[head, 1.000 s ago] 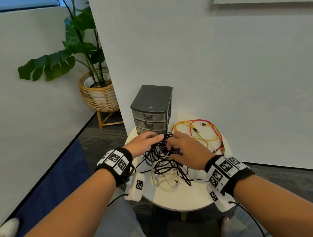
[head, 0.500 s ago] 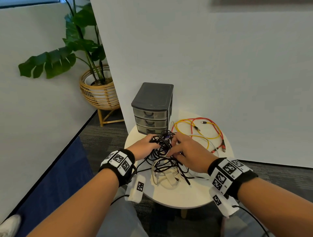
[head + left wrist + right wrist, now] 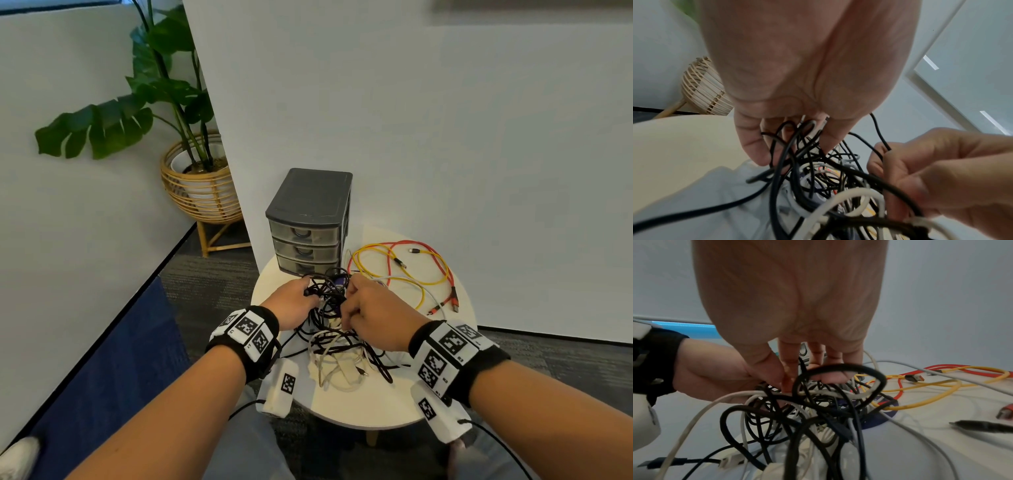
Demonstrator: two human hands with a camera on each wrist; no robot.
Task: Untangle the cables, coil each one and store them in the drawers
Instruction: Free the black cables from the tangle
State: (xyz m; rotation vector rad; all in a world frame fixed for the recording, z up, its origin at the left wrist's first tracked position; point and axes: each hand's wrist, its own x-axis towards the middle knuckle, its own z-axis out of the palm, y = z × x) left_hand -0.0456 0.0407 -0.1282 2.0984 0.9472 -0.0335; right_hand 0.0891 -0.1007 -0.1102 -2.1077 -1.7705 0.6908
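Two hands are buried in a tangle of black and white cables (image 3: 329, 329) at centre frame: the left hand (image 3: 291, 305) and right hand (image 3: 373, 315) are each curled around strands, below closed drawers (image 3: 305, 240) on the round surface (image 3: 394, 407).

Even, soft daylight throughout; wrist views warp strongly at edges, their near cables perhaps slightly blurred.

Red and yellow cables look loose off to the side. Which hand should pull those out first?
Right, probably. The red cable and yellow cable lie on the right hand's side of the table; the left hand grips the black tangle by the drawers.
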